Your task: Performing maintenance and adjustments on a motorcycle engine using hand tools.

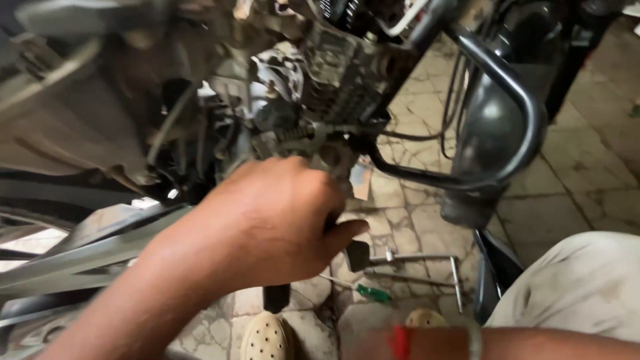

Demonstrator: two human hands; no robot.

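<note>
Fingers of the left hand (267, 223) wrap a black tool handle (276, 298) under the motorcycle engine (327, 73); right hand unseen.

A dark-handled tool (277, 297) stands nearly upright under the motorcycle's grimy grey metal engine (320, 73), most of its length buried in a closed fist, only the black lower end poking out below near the cracked floor. The engine sits above it, oily and cluttered with cables, its lower parts partly blurred.
</note>
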